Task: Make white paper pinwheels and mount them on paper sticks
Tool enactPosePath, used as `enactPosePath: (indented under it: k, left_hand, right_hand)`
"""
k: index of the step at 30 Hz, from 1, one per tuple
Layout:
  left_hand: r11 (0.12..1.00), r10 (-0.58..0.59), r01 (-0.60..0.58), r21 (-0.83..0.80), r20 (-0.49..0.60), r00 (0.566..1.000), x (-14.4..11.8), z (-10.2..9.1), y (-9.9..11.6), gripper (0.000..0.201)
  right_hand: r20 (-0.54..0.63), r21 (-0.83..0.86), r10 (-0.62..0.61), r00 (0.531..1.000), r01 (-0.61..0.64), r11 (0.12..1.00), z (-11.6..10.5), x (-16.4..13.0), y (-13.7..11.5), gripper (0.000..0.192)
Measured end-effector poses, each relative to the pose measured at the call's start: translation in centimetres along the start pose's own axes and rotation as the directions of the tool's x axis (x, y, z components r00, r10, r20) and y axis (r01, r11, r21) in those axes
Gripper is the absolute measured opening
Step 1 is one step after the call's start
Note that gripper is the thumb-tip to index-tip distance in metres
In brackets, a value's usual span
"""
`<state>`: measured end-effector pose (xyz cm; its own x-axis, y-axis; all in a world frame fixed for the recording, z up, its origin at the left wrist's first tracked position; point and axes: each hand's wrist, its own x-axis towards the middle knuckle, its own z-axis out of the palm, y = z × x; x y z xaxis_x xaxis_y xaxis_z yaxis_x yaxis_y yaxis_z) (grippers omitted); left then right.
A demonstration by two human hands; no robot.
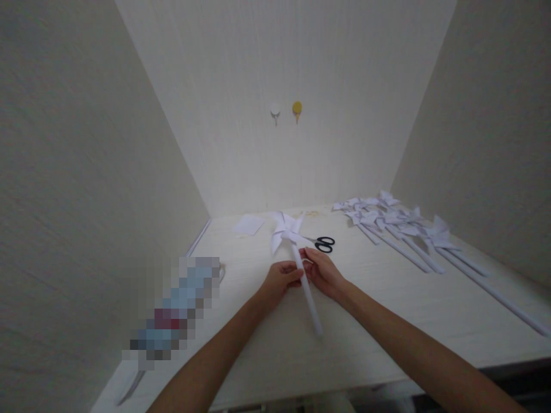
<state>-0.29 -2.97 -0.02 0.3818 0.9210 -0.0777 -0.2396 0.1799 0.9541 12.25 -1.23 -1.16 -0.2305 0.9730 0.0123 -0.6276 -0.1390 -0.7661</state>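
Observation:
A white paper pinwheel (286, 228) on a rolled paper stick (310, 310) is held above the table, its blades toward the wall and the stick's lower end toward me. My left hand (282, 280) grips the stick from the left, thumb lying across it. On the other side my right hand (322, 272) has its fingers curled against the stick just below the blades; part of the fingertips is hidden behind it. Black-handled scissors (323, 245) lie just beyond my right hand, their blades partly covered by the pinwheel.
Several paper pinwheels with sticks (404, 226) lie piled at the right. A square of white paper (249, 225) rests at the back left. A blurred-out object (176, 310) lies at the left wall. Two hooks, one yellow (297, 108), hang on the back wall.

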Motion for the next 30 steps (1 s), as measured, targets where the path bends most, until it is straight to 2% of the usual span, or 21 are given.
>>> enactPosePath:
  k: [3, 6, 9, 12, 24, 30]
  left_hand:
    - [0.994, 0.104, -0.099, 0.034, -0.187, 0.977, 0.7, -0.8, 0.0, 0.018]
    - [0.985, 0.17, -0.159, 0.061, -0.301, 0.938, 1.1, -1.5, 0.2, 0.018]
    - [0.98, 0.197, -0.195, 0.043, -0.369, 0.909, 1.2, -1.8, 0.3, 0.018]
    - [0.979, 0.201, -0.198, 0.046, -0.375, 0.905, 1.2, -1.8, 0.3, 0.02]
    - [0.975, 0.222, -0.206, 0.083, -0.371, 0.902, 1.4, -1.8, 0.2, 0.023]
    - [0.978, 0.204, -0.202, 0.048, -0.382, 0.901, 1.2, -1.6, 0.3, 0.025]
  right_hand:
    - [-0.015, -0.209, -0.08, 0.997, 0.075, 0.975, 0.3, -0.2, 0.1, 0.019]
    - [0.003, -0.497, -0.179, 0.984, 0.156, 0.853, 0.5, -0.6, 0.2, 0.02]
    - [0.095, -0.691, -0.223, 0.97, 0.225, 0.687, 0.4, -0.9, 0.6, 0.023]
    - [0.163, -0.767, -0.208, 0.965, 0.256, 0.588, 0.2, -1.0, 1.0, 0.022]
    - [0.183, -0.743, -0.174, 0.968, 0.252, 0.62, 0.2, -1.0, 1.2, 0.022]
    - [0.188, -0.741, -0.181, 0.965, 0.26, 0.619, 0.3, -1.1, 1.2, 0.021]
